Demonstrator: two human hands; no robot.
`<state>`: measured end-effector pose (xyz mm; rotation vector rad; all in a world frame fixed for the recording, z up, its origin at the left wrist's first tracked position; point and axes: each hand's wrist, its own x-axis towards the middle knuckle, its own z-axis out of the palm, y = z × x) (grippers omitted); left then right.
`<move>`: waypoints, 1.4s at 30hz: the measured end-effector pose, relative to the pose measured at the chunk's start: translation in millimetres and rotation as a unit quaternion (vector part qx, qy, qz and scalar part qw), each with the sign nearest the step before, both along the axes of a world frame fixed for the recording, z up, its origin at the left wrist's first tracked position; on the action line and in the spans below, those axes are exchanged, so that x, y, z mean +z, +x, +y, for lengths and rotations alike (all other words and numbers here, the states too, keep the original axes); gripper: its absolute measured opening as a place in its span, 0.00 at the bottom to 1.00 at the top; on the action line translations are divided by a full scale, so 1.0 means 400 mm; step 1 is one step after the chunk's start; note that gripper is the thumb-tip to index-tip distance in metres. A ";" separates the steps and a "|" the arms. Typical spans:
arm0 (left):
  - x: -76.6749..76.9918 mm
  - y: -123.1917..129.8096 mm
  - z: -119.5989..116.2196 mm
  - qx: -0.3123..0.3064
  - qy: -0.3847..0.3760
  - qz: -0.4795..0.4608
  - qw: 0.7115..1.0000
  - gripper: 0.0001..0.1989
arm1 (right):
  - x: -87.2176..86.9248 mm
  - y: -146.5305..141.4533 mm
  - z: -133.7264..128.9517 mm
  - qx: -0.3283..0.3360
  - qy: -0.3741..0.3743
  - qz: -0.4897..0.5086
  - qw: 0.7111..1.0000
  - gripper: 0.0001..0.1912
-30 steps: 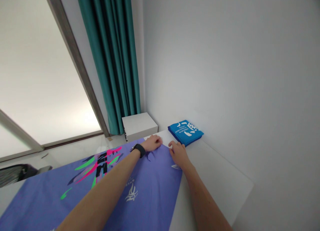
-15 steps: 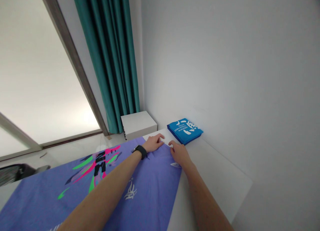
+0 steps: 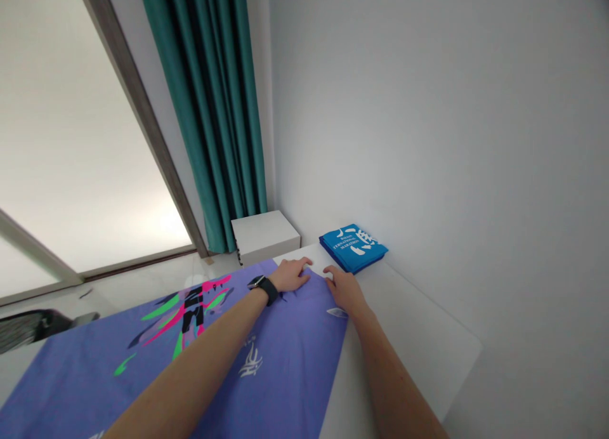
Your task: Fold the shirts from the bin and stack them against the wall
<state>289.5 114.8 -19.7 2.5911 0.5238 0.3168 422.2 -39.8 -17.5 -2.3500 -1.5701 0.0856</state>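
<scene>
Left hand (image 3: 291,275), right hand (image 3: 346,292): fingers open on purple shirt's (image 3: 290,369) edge; folded blue shirt (image 3: 353,248) beyond.

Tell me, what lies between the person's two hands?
In the head view, purple printed fabric lies between the left hand and the right hand.

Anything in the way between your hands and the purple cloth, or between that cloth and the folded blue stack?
Nothing visible. The left hand and right hand rest on the purple printed cloth; only white tabletop shows between it and the folded blue cloth.
</scene>
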 end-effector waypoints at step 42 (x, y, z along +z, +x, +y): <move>-0.032 -0.029 -0.004 0.036 -0.071 -0.085 0.993 0.14 | -0.051 0.055 -0.113 -0.013 0.052 -0.026 0.998 0.20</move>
